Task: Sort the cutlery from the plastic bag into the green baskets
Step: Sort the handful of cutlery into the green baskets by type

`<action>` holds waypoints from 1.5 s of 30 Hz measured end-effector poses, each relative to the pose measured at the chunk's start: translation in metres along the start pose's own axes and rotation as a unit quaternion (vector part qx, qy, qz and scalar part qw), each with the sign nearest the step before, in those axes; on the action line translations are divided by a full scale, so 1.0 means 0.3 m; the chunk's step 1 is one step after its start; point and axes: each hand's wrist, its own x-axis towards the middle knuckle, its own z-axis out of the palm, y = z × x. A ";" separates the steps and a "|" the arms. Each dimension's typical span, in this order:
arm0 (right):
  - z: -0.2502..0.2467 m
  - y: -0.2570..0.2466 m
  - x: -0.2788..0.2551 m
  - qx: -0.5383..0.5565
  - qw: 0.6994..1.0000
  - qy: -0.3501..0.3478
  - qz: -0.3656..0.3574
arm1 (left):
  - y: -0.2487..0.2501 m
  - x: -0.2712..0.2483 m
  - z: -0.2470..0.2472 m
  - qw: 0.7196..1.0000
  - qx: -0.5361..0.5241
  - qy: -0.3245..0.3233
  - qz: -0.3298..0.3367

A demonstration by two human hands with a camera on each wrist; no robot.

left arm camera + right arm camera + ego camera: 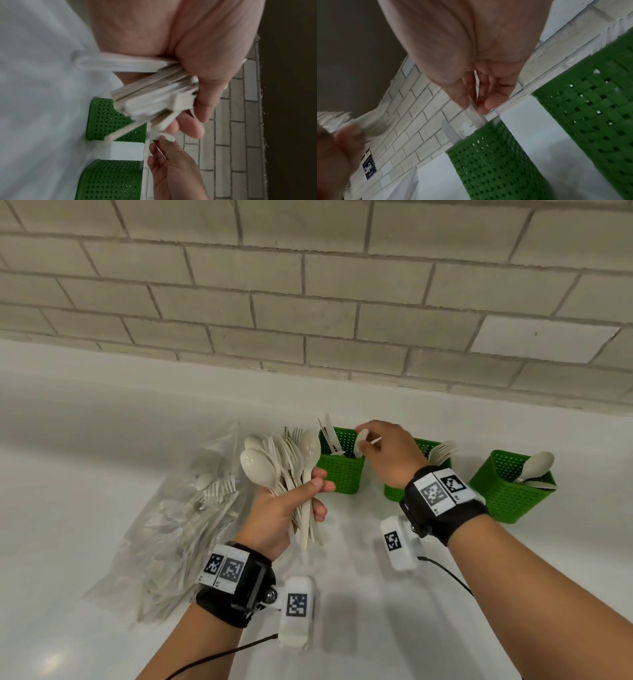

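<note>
Partly sorted: right hand pinches a knife over the left basket; left hand grips a bundle; bag still holds cutlery.

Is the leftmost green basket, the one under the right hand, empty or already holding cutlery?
Holding cutlery. The leftmost green perforated plastic basket has pale plastic knives standing upright past its rim, and the right hand pinches another pale piece at the rim.

sticker on tiled wall, low at left in right-wrist view: dark blue, white text "ClayGo" with a ring-shaped mark | smaller line beneath: too small to read | wrist band tags: black-and-white square code patterns, tiny characters at their edges unreadable | no other legible text
</note>
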 end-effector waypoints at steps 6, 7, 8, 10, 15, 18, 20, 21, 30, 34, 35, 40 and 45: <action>-0.033 -0.073 -0.127 0.142 0.987 0.069 -0.012 | -0.017 0.011 0.011 0.999 0.031 -0.034 -0.003; -0.025 -0.087 -0.164 0.184 0.983 0.021 -0.017 | -0.024 0.007 0.022 0.998 0.043 -0.044 -0.002; -0.013 -0.090 -0.194 0.211 0.977 -0.009 -0.018 | -0.027 0.002 0.039 0.997 0.054 -0.060 -0.002; 0.008 -0.068 -0.236 0.235 0.972 0.002 -0.016 | -0.036 -0.012 0.075 0.993 0.074 -0.093 -0.007; -0.030 0.014 -0.286 0.275 0.957 0.083 0.035 | -0.072 -0.032 0.130 0.992 0.066 -0.099 -0.031; -0.060 0.043 -0.311 0.246 0.962 0.115 0.036 | -0.092 -0.039 0.158 0.989 0.079 -0.112 -0.046; -0.075 0.055 -0.329 0.221 0.968 0.116 0.033 | -0.102 -0.045 0.181 0.984 0.108 -0.131 -0.048; -0.085 0.061 -0.337 0.208 0.970 0.125 0.027 | -0.106 -0.049 0.194 0.981 0.121 -0.142 -0.045; -0.220 0.033 -0.361 0.028 0.992 0.122 -0.016 | -0.121 -0.081 0.249 0.967 0.177 -0.184 -0.021; -0.270 0.023 -0.347 0.001 0.999 0.033 0.007 | -0.129 -0.085 0.239 0.959 0.216 -0.185 -0.003; -0.273 0.017 -0.345 0.003 1.000 0.026 0.007 | -0.130 -0.083 0.237 0.956 0.231 -0.182 0.006; -0.273 -0.006 -0.330 0.037 0.999 0.025 0.002 | -0.127 -0.079 0.230 0.928 0.327 -0.172 0.055; -0.284 -0.017 -0.328 0.158 0.987 -0.007 0.024 | -0.122 -0.090 0.220 0.920 0.349 -0.157 0.084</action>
